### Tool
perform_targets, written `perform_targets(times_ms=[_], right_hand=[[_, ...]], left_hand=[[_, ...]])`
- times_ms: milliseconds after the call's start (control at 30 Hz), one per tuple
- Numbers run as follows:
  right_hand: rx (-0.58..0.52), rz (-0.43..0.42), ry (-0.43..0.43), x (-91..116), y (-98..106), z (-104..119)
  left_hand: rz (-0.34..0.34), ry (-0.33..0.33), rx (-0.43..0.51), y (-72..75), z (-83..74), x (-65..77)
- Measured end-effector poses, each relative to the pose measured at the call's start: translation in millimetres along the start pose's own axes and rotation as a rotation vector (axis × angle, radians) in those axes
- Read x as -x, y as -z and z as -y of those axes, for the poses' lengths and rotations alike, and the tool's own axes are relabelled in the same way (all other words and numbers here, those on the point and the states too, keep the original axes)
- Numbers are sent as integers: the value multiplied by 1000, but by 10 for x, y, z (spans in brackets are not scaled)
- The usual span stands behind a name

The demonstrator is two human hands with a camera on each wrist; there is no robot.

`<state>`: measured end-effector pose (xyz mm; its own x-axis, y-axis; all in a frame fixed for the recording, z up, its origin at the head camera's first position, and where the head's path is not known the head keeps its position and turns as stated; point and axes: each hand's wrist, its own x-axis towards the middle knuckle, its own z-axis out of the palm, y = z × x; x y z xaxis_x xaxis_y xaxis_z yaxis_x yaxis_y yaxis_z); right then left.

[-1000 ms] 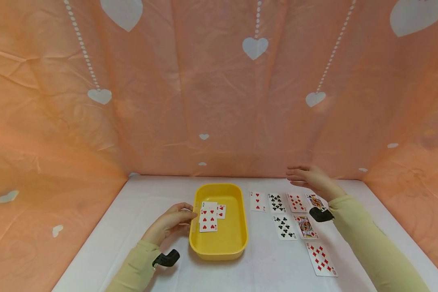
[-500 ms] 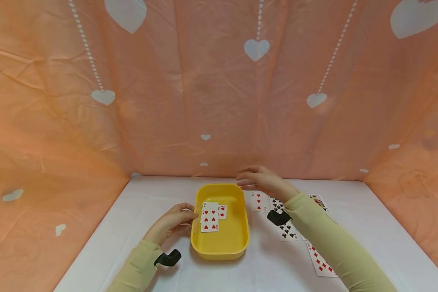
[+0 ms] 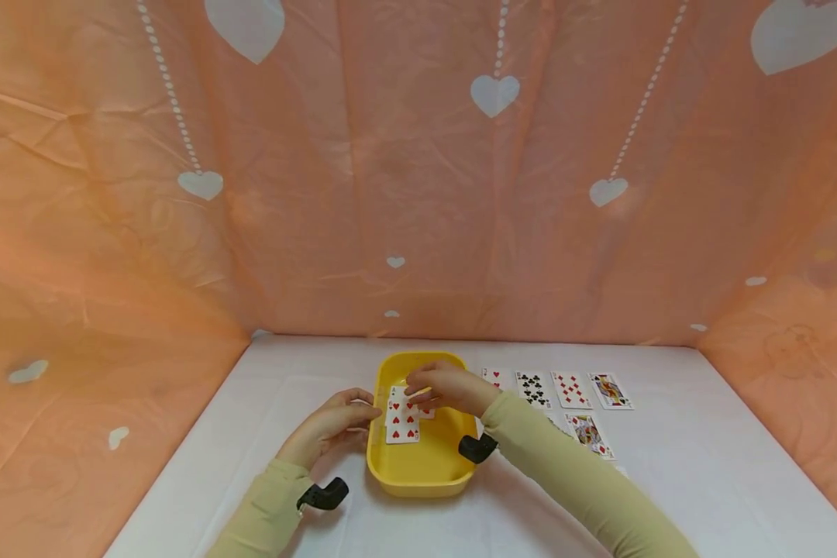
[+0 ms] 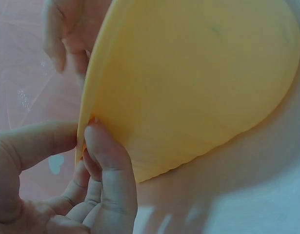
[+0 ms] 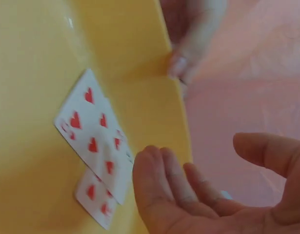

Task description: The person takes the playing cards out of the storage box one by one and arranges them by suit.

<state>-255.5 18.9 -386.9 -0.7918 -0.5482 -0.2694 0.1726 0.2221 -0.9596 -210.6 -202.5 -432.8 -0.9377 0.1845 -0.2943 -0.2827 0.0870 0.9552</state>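
My left hand (image 3: pixel 331 426) pinches the left rim of a yellow plastic tray (image 3: pixel 421 490), thumb on one side of the wall and fingers on the other, as the left wrist view shows. Inside the tray lie a few overlapping playing cards, with a six of hearts (image 5: pixel 93 131) on top. Another heart card (image 5: pixel 93 199) pokes out from under it. My right hand (image 3: pixel 453 387) hovers over the tray, its fingertips overlapping the cards in the head view. In the right wrist view this hand's thumb stands apart from its extended fingers, and nothing is between them.
Right of the tray, several face-up cards lie in rows on the white table (image 3: pixel 307 364), among them a clubs card (image 3: pixel 533 390), a diamonds card (image 3: pixel 570 390) and a face card (image 3: pixel 610 390). The right sleeve covers some others. An orange cloth (image 3: pixel 418 194) with hearts hangs behind.
My right hand has moved left from above the table cards, past the tray's far right corner, to over the cards in the tray. My left hand has stayed on the rim.
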Motion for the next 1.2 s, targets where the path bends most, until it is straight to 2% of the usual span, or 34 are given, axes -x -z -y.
perform_targets(times_ms=[167, 367, 500, 700, 833, 1000, 1200], right_hand=[[-49, -66, -84, -31, -99, -78], [-83, -190, -174, -48, -123, -113], [-126, -243, -211, -57, -135, -148], [-279, -263, -264, -66, -173, -166], [-335, -250, -291, -71, -185, -165], [-342, -236, -307, -89, -177, -181], [-313, -269, -312, -116, -160, -195]], left_hand=[[3, -6, 7, -2, 5, 10], [-4, -8, 10, 2, -6, 11], [-12, 6, 4, -3, -10, 12], [-10, -1, 9, -15, 14, 12], [1, -14, 18, -11, 25, 16], [-9, -11, 14, -12, 18, 15], [-21, -8, -4, -23, 23, -5]])
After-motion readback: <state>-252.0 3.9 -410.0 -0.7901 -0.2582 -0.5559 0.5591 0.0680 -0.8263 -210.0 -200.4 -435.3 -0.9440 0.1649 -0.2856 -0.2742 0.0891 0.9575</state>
